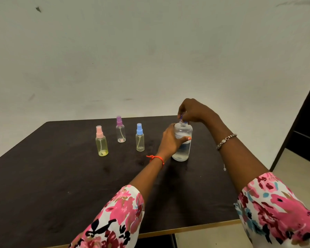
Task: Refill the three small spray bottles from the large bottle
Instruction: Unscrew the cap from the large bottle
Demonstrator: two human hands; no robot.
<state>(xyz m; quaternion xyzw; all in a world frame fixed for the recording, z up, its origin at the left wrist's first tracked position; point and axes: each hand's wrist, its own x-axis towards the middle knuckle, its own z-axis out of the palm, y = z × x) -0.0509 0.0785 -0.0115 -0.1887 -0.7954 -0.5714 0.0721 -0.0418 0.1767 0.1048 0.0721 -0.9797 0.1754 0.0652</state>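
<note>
The large bottle (182, 142) stood upright on the dark desk (61, 176), to the right of the three small spray bottles. The left hand (170, 140) was wrapped around its middle, its fingers (186, 139) grasping it. The right hand (191, 111) pinched the blue cap (181, 118) at the top, which looked half lifted off. The pink-topped bottle (101, 141), purple-topped bottle (120, 129) and blue-topped bottle (140, 137) all had their tops on. To do this well, hold the big bottle firm and flat, and turn the cap slowly so nothing spills.
</note>
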